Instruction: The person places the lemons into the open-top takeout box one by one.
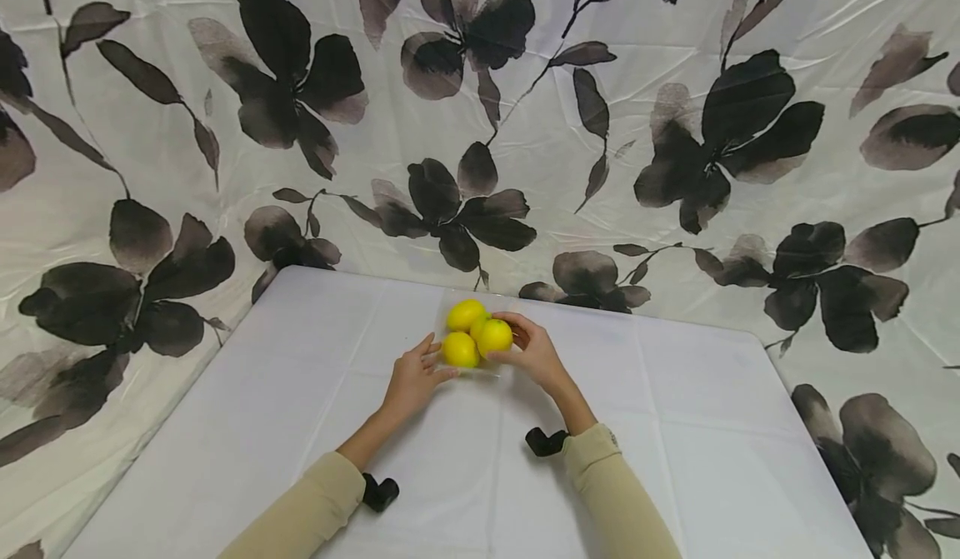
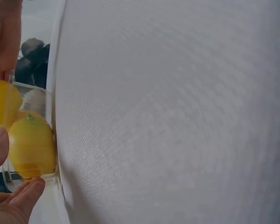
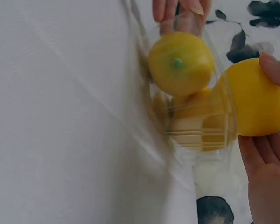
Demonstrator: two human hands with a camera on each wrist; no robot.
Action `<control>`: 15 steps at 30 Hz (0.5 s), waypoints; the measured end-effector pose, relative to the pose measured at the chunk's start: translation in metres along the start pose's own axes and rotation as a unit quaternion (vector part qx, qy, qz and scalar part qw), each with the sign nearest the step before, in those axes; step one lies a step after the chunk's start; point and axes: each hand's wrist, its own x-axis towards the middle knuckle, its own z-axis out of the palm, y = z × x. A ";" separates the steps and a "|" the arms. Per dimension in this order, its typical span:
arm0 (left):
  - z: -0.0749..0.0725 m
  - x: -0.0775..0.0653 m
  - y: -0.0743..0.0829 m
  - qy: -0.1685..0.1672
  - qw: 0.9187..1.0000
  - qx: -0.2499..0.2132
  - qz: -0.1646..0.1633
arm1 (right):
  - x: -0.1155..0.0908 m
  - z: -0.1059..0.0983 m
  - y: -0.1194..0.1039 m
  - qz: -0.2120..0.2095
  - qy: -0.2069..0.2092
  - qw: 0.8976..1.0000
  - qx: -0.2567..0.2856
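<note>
A clear plastic container [image 1: 489,371] sits on the white-covered table with two yellow lemons inside, one at the front left [image 1: 459,350] and one behind it [image 1: 466,315]. My left hand [image 1: 412,378] holds the container's left end, thumb toward the front and fingers along the side. With my right hand [image 1: 534,354] I grip a third lemon [image 3: 254,100] between thumb and fingers, at the container's right side and overlapping its rim in the right wrist view. The green tip of a lemon [image 3: 181,63] inside shows through the clear wall.
The white tablecloth [image 1: 300,392] has fold creases and spreads around the container. Just beyond the table's back edge hangs a pale curtain [image 1: 570,167] with dark flowers. Black wrist mounts [image 1: 381,492] show at both sleeve cuffs.
</note>
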 end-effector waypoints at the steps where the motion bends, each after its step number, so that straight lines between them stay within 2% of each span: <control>1: 0.000 0.000 0.000 0.000 1.000 0.000 0.000 | -0.001 0.001 0.001 -0.003 -0.003 1.000 -0.009; 4: 0.001 0.001 0.000 -0.003 1.000 0.002 0.001 | -0.005 0.002 -0.008 -0.012 -0.012 0.999 -0.046; 9: 0.001 0.001 0.003 -0.005 1.000 0.003 -0.002 | -0.015 0.004 -0.038 -0.021 -0.030 0.995 -0.091; 13: 0.001 0.001 0.003 -0.005 1.000 -0.001 -0.002 | -0.014 0.003 -0.041 -0.008 -0.025 0.995 -0.093; 15: 0.001 0.000 0.003 -0.005 1.000 -0.003 0.000 | -0.011 0.003 -0.033 0.001 -0.014 0.997 -0.078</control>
